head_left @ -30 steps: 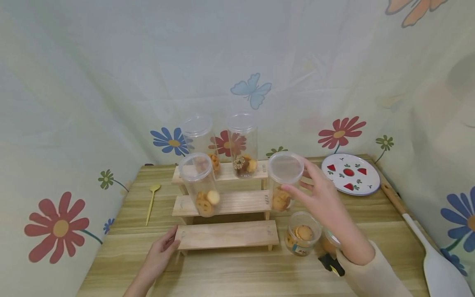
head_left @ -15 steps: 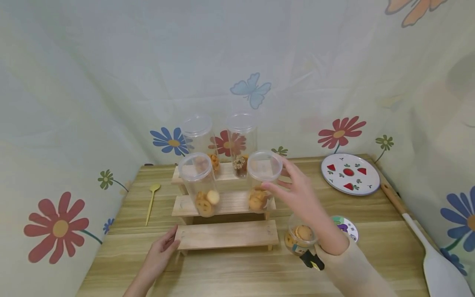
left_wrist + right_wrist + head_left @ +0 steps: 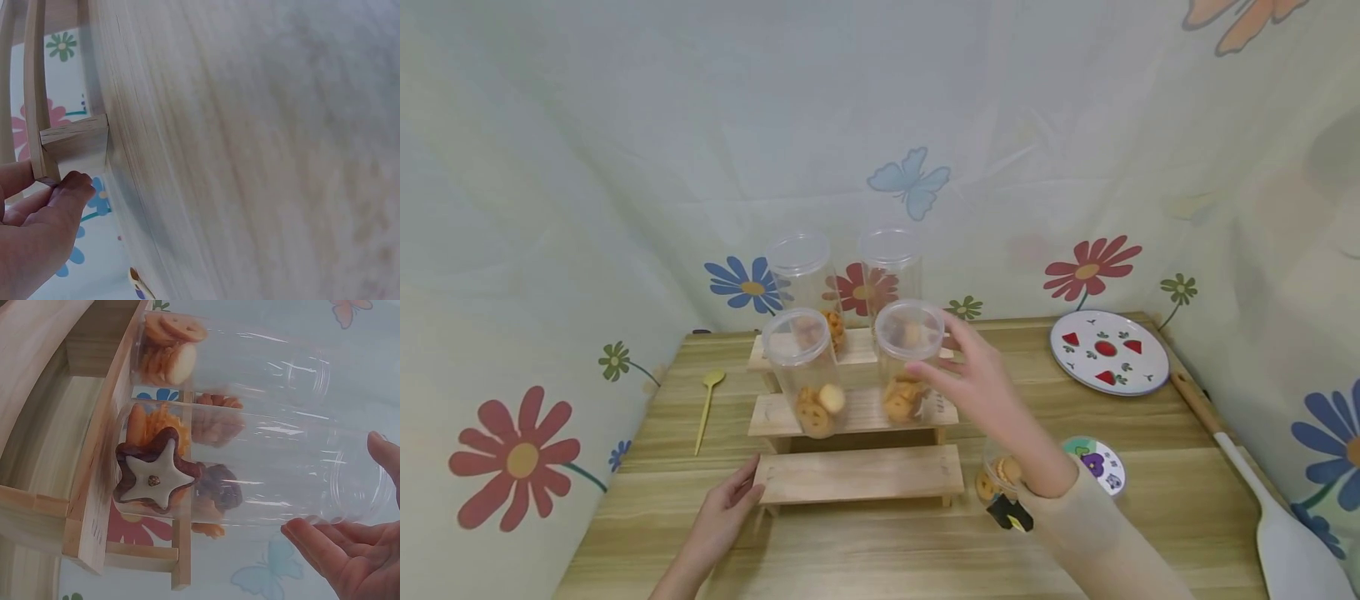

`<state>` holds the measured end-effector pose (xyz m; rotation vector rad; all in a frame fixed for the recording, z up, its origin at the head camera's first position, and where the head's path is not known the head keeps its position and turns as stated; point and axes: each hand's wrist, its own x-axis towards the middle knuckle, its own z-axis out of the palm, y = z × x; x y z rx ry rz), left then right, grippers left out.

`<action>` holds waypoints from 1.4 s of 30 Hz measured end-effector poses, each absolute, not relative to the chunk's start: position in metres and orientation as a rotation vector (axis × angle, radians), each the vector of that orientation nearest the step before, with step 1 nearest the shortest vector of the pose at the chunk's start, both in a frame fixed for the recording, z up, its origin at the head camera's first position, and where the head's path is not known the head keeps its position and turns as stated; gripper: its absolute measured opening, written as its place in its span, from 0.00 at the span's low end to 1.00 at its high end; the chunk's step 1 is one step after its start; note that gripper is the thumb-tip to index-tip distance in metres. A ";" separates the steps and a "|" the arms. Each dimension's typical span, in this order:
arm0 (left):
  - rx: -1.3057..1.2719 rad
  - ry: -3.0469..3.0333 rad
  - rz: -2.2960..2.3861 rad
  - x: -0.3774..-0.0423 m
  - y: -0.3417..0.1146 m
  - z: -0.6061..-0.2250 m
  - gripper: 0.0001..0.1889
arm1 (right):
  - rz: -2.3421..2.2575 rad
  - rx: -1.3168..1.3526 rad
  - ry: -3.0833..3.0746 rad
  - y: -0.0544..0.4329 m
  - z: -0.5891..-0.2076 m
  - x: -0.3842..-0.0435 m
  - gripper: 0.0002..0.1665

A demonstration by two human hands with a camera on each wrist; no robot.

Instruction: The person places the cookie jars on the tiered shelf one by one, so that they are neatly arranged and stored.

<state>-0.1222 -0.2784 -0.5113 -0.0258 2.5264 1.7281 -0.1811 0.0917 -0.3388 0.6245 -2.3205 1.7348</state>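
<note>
My right hand [image 3: 977,379] grips a tall clear jar [image 3: 904,367] near its lid, thumb on one side and fingers on the other. Cookies lie in its bottom, among them a star-shaped cookie [image 3: 156,472] in the right wrist view. The jar stands upright at the middle tier of a wooden three-step stand [image 3: 859,475]. A similar cookie jar [image 3: 805,375] is to its left on that tier. My left hand [image 3: 722,508] pinches the left end of the lowest step; the left wrist view shows its fingertips [image 3: 78,181] at the board's corner.
Two more tall jars, a left one [image 3: 801,283] and a right one [image 3: 891,267], stand on the top tier. Right of the stand are a short cookie tub [image 3: 988,487], partly behind my forearm, and a round lid [image 3: 1097,467]. A plate [image 3: 1075,367], spatula [image 3: 1292,533] and yellow spoon [image 3: 705,408] lie farther out.
My right hand has carried the jar leftward, from the right end of the middle tier to nearer its middle, beside the other jar. My left hand has stayed at the lowest step.
</note>
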 end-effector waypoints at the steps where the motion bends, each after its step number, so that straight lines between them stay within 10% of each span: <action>1: -0.027 2.515 1.731 -0.122 -0.278 -0.511 0.27 | 1.742 0.623 -2.322 0.090 -0.337 -0.181 0.40; 42: 0.013 2.553 1.730 -0.126 -0.280 -0.517 0.26 | 1.485 0.535 -2.447 0.074 -0.348 -0.192 0.43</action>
